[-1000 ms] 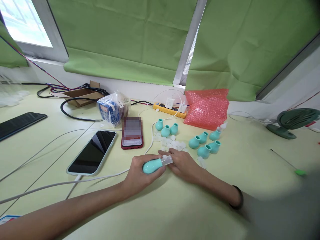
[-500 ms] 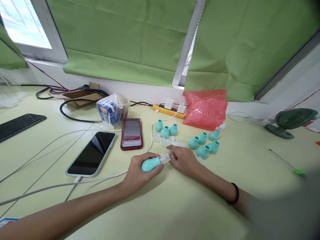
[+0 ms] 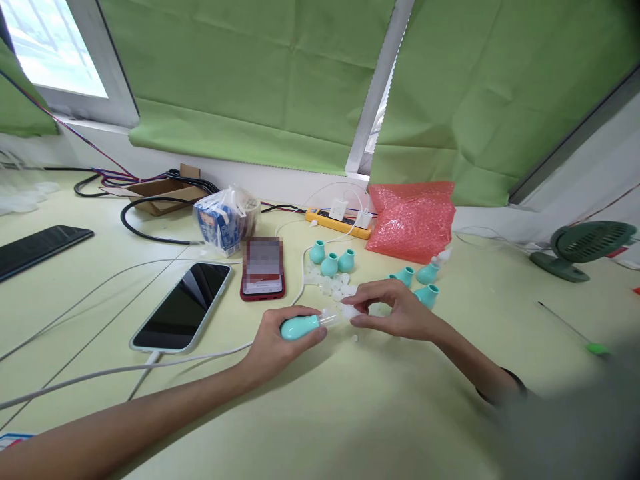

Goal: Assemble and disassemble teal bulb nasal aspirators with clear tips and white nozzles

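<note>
My left hand (image 3: 280, 337) is closed around a teal squeeze bulb (image 3: 299, 327), with a clear tube piece (image 3: 329, 317) pointing right from its neck. At the tube's open end, my right hand (image 3: 395, 310) pinches a small translucent white tip (image 3: 349, 311). Whether the tip touches the tube I cannot tell. Just beyond my fingers lies a cluster of small translucent white parts (image 3: 330, 285). Three teal bulbs (image 3: 329, 264) stand behind it, necks up. More teal bulbs (image 3: 428, 295) are partly hidden behind my right hand. A tiny white piece (image 3: 355, 339) lies below my right fingers.
A red-cased phone (image 3: 263, 270) and a charging phone (image 3: 183, 308) lie left of my hands, with a white cable (image 3: 200, 360) crossing the table. Behind are a yellow power strip (image 3: 340, 222) and a pink bubble-wrap bag (image 3: 413, 220). A green fan (image 3: 583, 247) stands far right.
My right hand has risen off the loose parts and turned, bringing a white tip to the tube's end. The tiny piece on the table now shows. My left hand has barely moved.
</note>
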`<state>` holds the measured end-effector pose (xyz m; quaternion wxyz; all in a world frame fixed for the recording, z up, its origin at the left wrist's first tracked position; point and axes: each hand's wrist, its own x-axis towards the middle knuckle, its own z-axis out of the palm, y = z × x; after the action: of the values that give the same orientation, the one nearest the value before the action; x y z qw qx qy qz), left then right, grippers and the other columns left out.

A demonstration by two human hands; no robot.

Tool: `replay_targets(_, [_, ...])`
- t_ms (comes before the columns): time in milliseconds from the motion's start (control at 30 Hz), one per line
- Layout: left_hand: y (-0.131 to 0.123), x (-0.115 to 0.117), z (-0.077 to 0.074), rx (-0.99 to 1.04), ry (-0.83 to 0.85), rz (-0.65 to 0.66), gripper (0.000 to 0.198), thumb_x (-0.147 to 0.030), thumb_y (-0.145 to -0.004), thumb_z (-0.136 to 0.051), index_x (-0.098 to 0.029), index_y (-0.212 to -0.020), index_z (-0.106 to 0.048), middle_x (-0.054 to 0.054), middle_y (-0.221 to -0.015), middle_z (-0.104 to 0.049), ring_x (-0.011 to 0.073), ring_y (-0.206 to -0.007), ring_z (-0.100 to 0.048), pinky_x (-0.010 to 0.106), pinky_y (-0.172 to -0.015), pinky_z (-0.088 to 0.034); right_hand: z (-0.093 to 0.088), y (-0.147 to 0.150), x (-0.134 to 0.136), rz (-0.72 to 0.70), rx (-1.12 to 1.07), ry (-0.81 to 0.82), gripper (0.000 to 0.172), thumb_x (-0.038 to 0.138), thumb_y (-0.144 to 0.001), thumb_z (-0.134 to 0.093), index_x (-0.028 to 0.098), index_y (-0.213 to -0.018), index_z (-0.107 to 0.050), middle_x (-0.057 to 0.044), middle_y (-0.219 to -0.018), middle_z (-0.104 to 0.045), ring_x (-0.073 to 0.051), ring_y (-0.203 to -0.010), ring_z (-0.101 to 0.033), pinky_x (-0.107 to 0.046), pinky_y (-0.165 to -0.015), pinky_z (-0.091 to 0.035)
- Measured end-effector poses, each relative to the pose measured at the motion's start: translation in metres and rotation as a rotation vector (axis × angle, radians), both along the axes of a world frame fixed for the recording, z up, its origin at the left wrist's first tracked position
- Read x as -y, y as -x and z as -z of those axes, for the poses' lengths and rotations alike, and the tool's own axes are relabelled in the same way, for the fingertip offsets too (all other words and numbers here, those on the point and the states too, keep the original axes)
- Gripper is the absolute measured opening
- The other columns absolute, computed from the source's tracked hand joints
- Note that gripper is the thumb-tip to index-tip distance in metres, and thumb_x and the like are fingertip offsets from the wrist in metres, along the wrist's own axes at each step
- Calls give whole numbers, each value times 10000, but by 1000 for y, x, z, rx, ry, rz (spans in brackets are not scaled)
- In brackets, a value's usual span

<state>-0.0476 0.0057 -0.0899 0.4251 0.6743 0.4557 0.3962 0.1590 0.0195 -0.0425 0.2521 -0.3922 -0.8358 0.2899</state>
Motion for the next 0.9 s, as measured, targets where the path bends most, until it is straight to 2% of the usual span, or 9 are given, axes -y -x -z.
replay_targets(200, [1,1,-1,-22,-37,72,262,-347,-621,-625,-153,-795,-651,29,-782,-667,172,-700,-585,214,-604,-450,-1,0,-1,-175,62,88,285,265,-736,-541,156,-994,-589,-29,-704,-559,-103,-627,-507,-224,-552,-415])
replay_targets(333, [1,1,-1,-36,-48,90,257,-347,-631,-619,-154,-797,-654,30,-800,-670,175,-713,-592,213,-607,-454,-1,0,-1,-191,80,141,263,279,-748,-527,152,-963,-608,-30,-700,-558,-92,-605,-476,-205,-514,-390])
replay_targets(433, [0,1,1,-63,-66,96,251,-348,-636,-616,-156,-791,-658,31,-791,-672,172,-699,-596,212,-596,-453,2,0,-2,-197,57,247,270,288,-745,-527,150,-961,-612,-33,-706,-560,-84,-582,-471,-190,-480,-385])
replay_targets(533, [0,2,3,-74,-97,85,263,-342,-627,-624,-149,-803,-658,43,-797,-670,171,-700,-598,215,-598,-457,6,1,-5,-203,-12,382,283,279,-729,-547,146,-971,-610,-33,-722,-555,-70,-548,-474,-186,-468,-402])
replay_targets(667, [0,4,6,-65,-163,98,259,-331,-638,-619,-147,-817,-653,49,-784,-668,162,-663,-595,218,-575,-457,12,1,-9,-204,-117,480,291,253,-698,-587,143,-966,-615,-22,-709,-536,-55,-509,-485,-182,-455,-410])
replay_targets(800, [0,4,8,-57,-224,96,238,-324,-653,-609,-146,-804,-650,49,-775,-667,159,-645,-590,219,-558,-454,16,2,-10,-209,-198,529,290,237,-682,-605,148,-958,-619,-27,-734,-544,-52,-500,-509,-184,-466,-436])
replay_targets(900, [1,4,7,-47,-210,68,247,-334,-654,-605,-142,-805,-644,42,-736,-663,156,-618,-585,221,-547,-456,19,4,-10,-191,-261,493,291,241,-681,-607,151,-958,-618,-32,-736,-559,-54,-492,-524,-181,-458,-444])
